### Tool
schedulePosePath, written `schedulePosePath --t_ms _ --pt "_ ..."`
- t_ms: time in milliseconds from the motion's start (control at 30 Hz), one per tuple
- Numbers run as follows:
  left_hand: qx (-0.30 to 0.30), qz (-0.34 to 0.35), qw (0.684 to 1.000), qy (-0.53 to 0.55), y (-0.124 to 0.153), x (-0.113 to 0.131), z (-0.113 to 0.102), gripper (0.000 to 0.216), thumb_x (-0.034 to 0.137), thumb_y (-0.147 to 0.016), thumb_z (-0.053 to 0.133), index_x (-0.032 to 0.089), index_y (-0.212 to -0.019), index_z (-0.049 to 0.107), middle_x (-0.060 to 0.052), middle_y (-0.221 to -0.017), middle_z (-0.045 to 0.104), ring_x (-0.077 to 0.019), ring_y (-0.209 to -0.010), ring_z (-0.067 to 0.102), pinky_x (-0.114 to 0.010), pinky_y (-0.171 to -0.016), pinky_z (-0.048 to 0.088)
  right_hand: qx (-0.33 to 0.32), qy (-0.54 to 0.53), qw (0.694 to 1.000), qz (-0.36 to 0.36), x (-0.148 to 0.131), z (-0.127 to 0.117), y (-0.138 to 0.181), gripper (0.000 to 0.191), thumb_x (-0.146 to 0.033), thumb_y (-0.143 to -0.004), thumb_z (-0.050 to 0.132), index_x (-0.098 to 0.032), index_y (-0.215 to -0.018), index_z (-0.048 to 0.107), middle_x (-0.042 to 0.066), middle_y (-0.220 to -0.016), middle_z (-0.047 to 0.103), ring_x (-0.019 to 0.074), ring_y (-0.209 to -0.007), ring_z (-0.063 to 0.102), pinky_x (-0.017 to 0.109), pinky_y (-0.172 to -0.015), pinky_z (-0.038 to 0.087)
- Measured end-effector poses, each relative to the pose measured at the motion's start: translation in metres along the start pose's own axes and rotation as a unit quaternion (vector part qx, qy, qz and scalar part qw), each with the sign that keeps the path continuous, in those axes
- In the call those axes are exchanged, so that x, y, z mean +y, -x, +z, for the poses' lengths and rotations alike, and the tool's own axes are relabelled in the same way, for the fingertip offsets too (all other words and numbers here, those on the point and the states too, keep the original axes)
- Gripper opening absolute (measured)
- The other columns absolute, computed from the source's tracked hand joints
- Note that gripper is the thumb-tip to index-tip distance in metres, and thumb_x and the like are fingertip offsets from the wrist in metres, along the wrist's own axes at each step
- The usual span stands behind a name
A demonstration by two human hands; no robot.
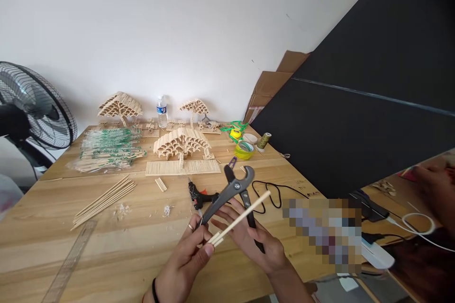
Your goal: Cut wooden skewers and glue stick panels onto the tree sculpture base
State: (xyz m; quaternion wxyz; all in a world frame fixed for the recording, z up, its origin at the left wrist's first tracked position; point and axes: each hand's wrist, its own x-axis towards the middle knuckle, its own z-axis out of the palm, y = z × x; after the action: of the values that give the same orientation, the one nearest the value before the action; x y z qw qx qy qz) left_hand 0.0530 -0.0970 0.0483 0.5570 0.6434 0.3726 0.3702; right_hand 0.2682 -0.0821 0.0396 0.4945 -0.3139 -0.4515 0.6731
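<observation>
My left hand point(183, 262) is closed, pinching a few thin wooden sticks point(245, 218) between thumb and fingers; one reaches much farther to the upper right than the short ones. Dark-handled pliers point(237, 185) with a hooked jaw stand with handles spread and jaws apart. My right hand point(261, 241) has its thumb over the right handle, its fingers partly hidden behind the sticks. The left handle's end lies by my left fingers; whether they grip it I cannot tell. Just beyond is a black glue gun point(199, 195) on the wooden table point(117, 255).
A wooden-stick tree model point(183, 166) stands mid-table, with similar models behind. Loose sticks point(104, 201), a clear ruler point(71, 260) and bagged sticks point(106, 149) lie left. Yellow tape point(244, 151), a thread spool point(264, 141) and a black cable point(280, 188) are right. A fan point(39, 104) stands left.
</observation>
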Motion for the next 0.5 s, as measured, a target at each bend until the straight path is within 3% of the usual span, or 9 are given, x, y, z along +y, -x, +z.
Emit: schedulePosePath --t_ms 100,267,400,500 --pt "-0.042 -0.032 0.999 -0.009 0.013 -0.003 -0.014 0.042 0.057 -0.099 0.05 0.021 -0.078 0.054 -0.005 -0.088 0.054 -0.0238 -0.103 0.048 -0.037 -0.107 0.035 -0.053 -0.041 0.996 0.061 0.001 0.009 -0.008 0.078 -0.057 -0.066 0.068 -0.029 -0.138 0.058 0.014 -0.127 0.068 0.039 -0.129 0.058 0.059 -0.103 0.046" --pt "-0.027 -0.053 0.998 -0.011 0.022 -0.002 -0.019 0.043 0.058 -0.096 0.053 0.021 -0.077 0.058 -0.008 -0.096 0.059 -0.0264 -0.106 0.051 -0.036 -0.097 0.043 -0.128 -0.114 0.982 0.079 0.01 0.022 -0.016 0.078 -0.055 -0.067 0.074 -0.031 -0.139 0.054 0.014 -0.131 0.067 0.0378 -0.126 0.06 0.056 -0.102 0.048" --pt "-0.033 -0.045 0.998 0.005 0.022 0.001 -0.01 0.046 0.059 -0.097 0.052 0.02 -0.074 0.059 -0.01 -0.096 0.061 -0.0267 -0.106 0.055 -0.035 -0.093 0.045 -0.105 -0.098 0.988 0.054 0.016 0.019 -0.02 0.053 -0.058 -0.084 0.068 -0.03 -0.128 0.057 0.011 -0.122 0.07 0.0329 -0.121 0.066 0.053 -0.105 0.047" --pt "-0.002 -0.056 0.998 0.018 0.023 0.0 -0.006 0.045 0.058 -0.1 0.047 0.019 -0.083 0.06 -0.006 -0.089 0.061 -0.0183 -0.08 0.059 -0.031 -0.084 0.046 -0.057 -0.023 0.998 0.029 0.001 0.006 -0.019 0.043 -0.056 -0.087 0.069 -0.029 -0.119 0.059 0.01 -0.116 0.07 0.0328 -0.116 0.068 0.053 -0.103 0.049"
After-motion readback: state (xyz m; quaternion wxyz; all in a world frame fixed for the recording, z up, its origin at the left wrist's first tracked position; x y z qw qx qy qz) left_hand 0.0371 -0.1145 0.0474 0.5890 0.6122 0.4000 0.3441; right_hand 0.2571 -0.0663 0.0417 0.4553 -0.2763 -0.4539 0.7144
